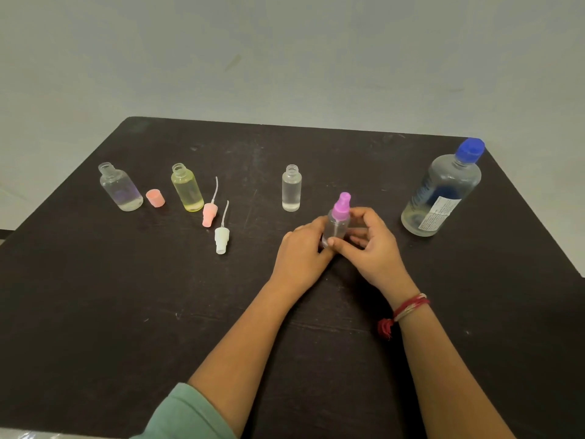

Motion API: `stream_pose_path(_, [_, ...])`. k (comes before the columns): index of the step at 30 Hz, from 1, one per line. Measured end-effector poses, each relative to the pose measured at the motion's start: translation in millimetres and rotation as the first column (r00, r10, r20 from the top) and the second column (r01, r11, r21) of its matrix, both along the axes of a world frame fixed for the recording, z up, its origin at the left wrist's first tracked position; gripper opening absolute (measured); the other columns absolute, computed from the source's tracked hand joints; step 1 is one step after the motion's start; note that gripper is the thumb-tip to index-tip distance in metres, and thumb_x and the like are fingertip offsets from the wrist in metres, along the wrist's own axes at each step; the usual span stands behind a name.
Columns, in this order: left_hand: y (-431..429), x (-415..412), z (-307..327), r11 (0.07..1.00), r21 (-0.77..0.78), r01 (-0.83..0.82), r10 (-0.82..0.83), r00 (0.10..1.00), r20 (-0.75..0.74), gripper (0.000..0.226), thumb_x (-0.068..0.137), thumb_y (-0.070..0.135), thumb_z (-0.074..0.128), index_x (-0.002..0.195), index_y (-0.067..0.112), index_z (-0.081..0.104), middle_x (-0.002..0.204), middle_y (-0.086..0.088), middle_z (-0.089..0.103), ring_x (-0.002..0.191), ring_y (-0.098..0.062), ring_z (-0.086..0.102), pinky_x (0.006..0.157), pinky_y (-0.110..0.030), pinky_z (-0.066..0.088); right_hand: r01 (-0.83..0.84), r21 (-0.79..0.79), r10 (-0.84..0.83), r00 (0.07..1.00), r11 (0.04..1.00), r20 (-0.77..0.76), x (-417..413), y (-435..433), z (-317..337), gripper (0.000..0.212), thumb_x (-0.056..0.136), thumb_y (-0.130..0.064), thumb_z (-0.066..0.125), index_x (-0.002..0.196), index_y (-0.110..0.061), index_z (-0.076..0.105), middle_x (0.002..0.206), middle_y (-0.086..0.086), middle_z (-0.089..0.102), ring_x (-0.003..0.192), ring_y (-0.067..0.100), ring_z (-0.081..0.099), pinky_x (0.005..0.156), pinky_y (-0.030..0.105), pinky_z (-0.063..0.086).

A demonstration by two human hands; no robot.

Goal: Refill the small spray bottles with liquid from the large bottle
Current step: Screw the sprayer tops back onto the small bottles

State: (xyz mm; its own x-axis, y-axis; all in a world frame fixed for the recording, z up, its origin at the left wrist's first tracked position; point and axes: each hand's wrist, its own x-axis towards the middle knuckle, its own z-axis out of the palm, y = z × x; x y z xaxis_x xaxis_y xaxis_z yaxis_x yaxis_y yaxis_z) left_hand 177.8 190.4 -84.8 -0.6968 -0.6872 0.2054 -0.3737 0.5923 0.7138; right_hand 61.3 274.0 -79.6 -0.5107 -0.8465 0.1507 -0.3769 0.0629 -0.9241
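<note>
A small clear spray bottle (337, 224) with a purple spray head (342, 205) stands near the table's middle. My left hand (302, 250) and my right hand (372, 240) both grip its body from either side. The large clear bottle (441, 191) with a blue cap (470, 149) stands at the right, capped. Three small uncapped bottles stand in a row: a clear one (291, 189), a yellow one (187, 188) and a rounder clear one (120, 188) at far left.
A pink spray head with tube (209, 213) and a white spray head with tube (221, 238) lie on the dark table (126, 312). A pink cap (155, 198) sits between the left bottles. A red thread band (408, 307) circles my right wrist.
</note>
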Motion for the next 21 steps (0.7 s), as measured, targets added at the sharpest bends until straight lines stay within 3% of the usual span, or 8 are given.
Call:
stream_pose_path(5, [-2, 0, -2, 1.0, 0.008, -0.022, 0.022, 1.0, -0.001, 0.041, 0.086, 0.021, 0.063, 0.126, 0.018, 0.053, 0.095, 0.008, 0.062, 0.088, -0.018, 0.061, 0.083, -0.038, 0.049, 0.122, -0.012, -0.123, 0.99, 0.992, -0.074, 6, -5, -2, 0.035, 0.072, -0.017, 0.082, 0.098, -0.025, 0.059, 0.097, -0.008, 0.068, 0.089, 0.001, 0.065, 0.079, 0.014, 0.05])
stream_pose_path(8, [-2, 1, -4, 0.995, 0.099, -0.025, 0.027, 0.999, -0.023, 0.084, 0.079, 0.028, 0.075, 0.15, 0.021, 0.029, 0.129, 0.009, 0.056, 0.089, -0.007, 0.059, 0.087, -0.026, 0.047, 0.238, -0.027, -0.239, 0.956, 0.971, -0.171, 5, -10, -3, 0.034, 0.071, -0.021, 0.079, 0.098, -0.024, 0.058, 0.095, -0.007, 0.067, 0.086, 0.006, 0.065, 0.077, 0.025, 0.055])
stream_pose_path(10, [-2, 2, -3, 0.988, 0.149, -0.027, 0.032, 0.999, -0.032, 0.1, 0.075, 0.029, 0.08, 0.153, 0.023, 0.018, 0.136, 0.009, 0.05, 0.089, -0.005, 0.059, 0.084, -0.021, 0.043, 0.302, -0.02, -0.3, 0.934, 0.953, -0.192, -2, -16, -1, 0.033, 0.072, -0.023, 0.077, 0.098, -0.023, 0.057, 0.095, -0.006, 0.066, 0.082, 0.006, 0.064, 0.076, 0.031, 0.056])
stream_pose_path(14, [-3, 3, 0, 0.984, 0.177, -0.027, 0.038, 0.998, -0.058, 0.104, 0.074, 0.028, 0.082, 0.153, 0.027, 0.015, 0.133, 0.01, 0.052, 0.086, -0.005, 0.058, 0.083, -0.021, 0.043, 0.381, -0.001, -0.368, 0.892, 0.925, -0.261, -20, -28, 3, 0.034, 0.073, -0.027, 0.075, 0.1, -0.022, 0.055, 0.099, -0.002, 0.063, 0.079, 0.006, 0.059, 0.074, 0.029, 0.052])
stream_pose_path(18, [-3, 3, -1, 0.984, 0.176, -0.026, 0.036, 0.998, -0.055, 0.101, 0.075, 0.028, 0.08, 0.152, 0.026, 0.015, 0.131, 0.01, 0.052, 0.086, -0.005, 0.058, 0.082, -0.02, 0.043, 0.401, 0.008, -0.382, 0.879, 0.916, -0.286, -29, -36, 1, 0.035, 0.078, -0.029, 0.071, 0.106, -0.019, 0.054, 0.102, -0.003, 0.058, 0.072, 0.001, 0.053, 0.065, 0.018, 0.04])
stream_pose_path(21, [-4, 3, -1, 0.985, 0.173, -0.024, 0.035, 0.998, -0.058, 0.099, 0.076, 0.029, 0.079, 0.152, 0.026, 0.016, 0.131, 0.01, 0.052, 0.086, -0.004, 0.058, 0.083, -0.021, 0.044, 0.415, 0.032, -0.389, 0.875, 0.909, -0.289, -30, -40, -1, 0.037, 0.08, -0.032, 0.069, 0.111, -0.018, 0.053, 0.105, -0.003, 0.056, 0.074, 0.003, 0.053, 0.067, 0.02, 0.038])
